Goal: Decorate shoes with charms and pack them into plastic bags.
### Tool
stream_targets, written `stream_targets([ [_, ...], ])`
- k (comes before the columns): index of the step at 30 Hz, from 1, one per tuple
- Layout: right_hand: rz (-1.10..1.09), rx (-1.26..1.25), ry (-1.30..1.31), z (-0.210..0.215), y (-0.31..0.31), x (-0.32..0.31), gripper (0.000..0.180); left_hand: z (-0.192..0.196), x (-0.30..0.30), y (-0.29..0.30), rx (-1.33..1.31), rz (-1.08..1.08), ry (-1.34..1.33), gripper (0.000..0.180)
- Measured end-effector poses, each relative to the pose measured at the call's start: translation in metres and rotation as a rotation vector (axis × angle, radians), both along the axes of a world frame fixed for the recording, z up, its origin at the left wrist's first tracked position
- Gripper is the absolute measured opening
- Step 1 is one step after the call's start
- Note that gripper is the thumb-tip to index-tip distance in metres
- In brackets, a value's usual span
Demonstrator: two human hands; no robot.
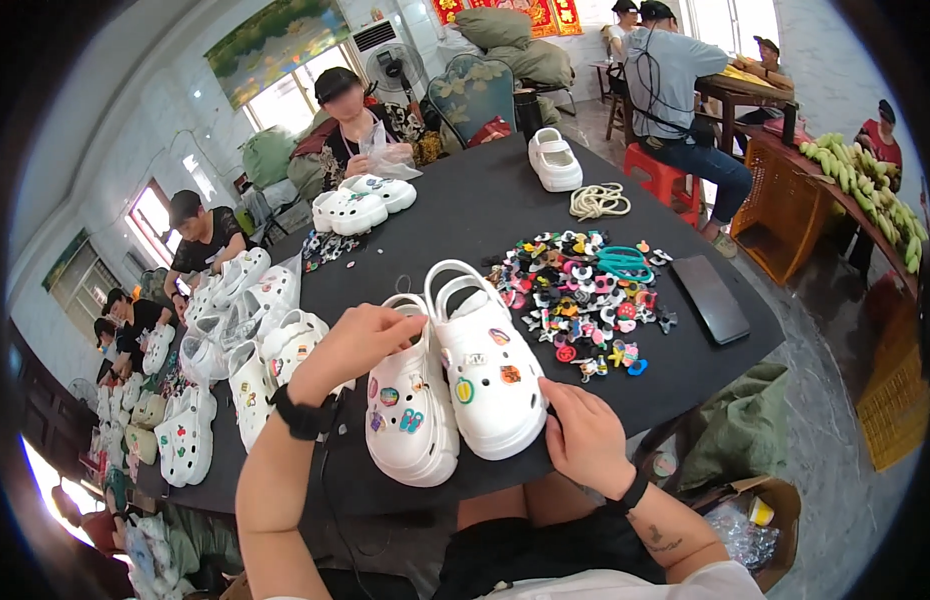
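Note:
Two white clogs stand side by side at the table's near edge, toes toward me. Colourful charms dot the left clog and the right clog, whose heel strap loops up at the far end. My left hand is closed at the left clog's opening, its fingertips partly hidden there. Against the right clog's outer side near the toe, my right hand is curled, with its fingers partly out of sight. A heap of small charms lies just beyond, to the right.
Teal-handled scissors lie on the heap beside a dark phone. Further back are coiled cord and a white shoe. More white clogs crowd the left side. A co-worker handles a clear bag across the table.

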State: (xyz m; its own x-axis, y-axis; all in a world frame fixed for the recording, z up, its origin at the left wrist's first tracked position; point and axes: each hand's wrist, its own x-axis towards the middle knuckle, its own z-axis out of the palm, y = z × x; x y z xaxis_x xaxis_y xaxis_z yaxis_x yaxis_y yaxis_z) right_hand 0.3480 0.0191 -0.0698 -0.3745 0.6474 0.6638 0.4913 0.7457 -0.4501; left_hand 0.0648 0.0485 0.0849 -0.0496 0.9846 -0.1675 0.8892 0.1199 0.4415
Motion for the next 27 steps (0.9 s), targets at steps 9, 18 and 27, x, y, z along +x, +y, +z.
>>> stream_targets([
  [9, -0.081, 0.003, -0.001, 0.002, -0.004, -0.009, 0.049, -0.023, -0.063, -0.016, 0.315, -0.243, -0.343, 0.020],
  [18, -0.131, 0.002, -0.044, -0.001, -0.007, -0.011, 0.051, -0.082, -0.079, -0.001, 0.340, -0.373, -0.565, 0.037],
  [27, 0.068, -0.188, -0.060, 0.021, -0.001, -0.002, 0.052, -0.080, -0.069, -0.017, 0.242, -0.225, -0.504, 0.028],
])
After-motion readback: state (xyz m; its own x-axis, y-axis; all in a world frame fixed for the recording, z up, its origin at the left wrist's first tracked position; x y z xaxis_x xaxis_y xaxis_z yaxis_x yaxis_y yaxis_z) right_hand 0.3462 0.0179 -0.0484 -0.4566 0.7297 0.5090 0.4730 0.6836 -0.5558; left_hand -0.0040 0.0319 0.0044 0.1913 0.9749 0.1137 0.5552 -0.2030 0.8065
